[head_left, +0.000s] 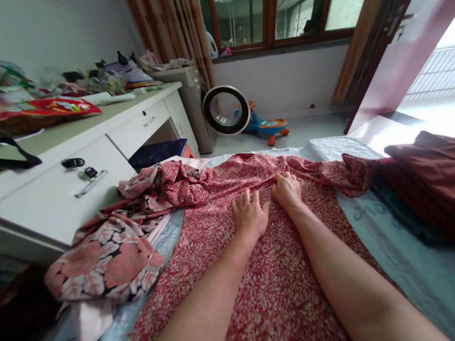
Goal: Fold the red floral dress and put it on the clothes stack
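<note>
Garment (pixel 268 301): red-and-cream printed, sleeved, laid out lengthwise with its far end bunched in folds, on a light-blue bedsheet (pixel 381 239) and under both hands.
Left hand (pixel 252 212): palm down on the garment, just short of the bunched folds; fingers and thumb spread apart.
Right hand (pixel 287 189): on the garment, at a crease near its far end; fingers bent (whether they pinch the fabric cannot be told).
Floral cloth (pixel 108 259): pink, white and black, crumpled along the garment's left side.
Folded clothes (pixel 447 183): maroon above dark green, just beside the garment's right sleeve (pixel 354 174).
Desk (pixel 44 203): white-fronted, left of the garment; its top bears a red packet (pixel 47 110).
Washing machine (pixel 190 105): beyond the garment, round door (pixel 227 109) swung out.
Ride-on toy (pixel 267 125): blue and orange, on the floor beyond the garment.
</note>
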`<state>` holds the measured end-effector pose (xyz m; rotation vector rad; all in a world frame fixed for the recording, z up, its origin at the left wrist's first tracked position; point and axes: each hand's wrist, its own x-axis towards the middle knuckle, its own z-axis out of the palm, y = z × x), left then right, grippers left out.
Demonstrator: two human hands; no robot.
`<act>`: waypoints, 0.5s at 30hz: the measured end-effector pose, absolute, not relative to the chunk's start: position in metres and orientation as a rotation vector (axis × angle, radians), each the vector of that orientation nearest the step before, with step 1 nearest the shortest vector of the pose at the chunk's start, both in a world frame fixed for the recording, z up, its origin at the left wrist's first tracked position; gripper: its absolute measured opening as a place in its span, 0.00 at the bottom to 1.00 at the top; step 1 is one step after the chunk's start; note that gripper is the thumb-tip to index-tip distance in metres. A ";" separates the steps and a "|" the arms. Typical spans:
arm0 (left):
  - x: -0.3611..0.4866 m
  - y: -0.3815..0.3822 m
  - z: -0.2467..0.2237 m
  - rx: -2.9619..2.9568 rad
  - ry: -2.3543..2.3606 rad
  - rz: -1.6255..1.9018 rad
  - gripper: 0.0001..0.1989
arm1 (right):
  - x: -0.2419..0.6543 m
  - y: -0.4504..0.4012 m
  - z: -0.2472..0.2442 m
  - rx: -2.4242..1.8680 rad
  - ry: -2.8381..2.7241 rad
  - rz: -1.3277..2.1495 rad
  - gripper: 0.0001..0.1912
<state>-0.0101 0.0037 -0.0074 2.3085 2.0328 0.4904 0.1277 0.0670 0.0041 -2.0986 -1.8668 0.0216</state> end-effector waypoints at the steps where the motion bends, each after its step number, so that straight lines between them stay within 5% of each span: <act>1: -0.017 0.004 -0.008 2.335 2.026 0.482 0.26 | 0.128 0.067 0.004 -2.102 -1.867 0.024 0.16; 15: -0.133 0.070 0.018 2.522 2.025 0.455 0.13 | 0.130 0.071 -0.001 -2.053 -1.810 0.026 0.14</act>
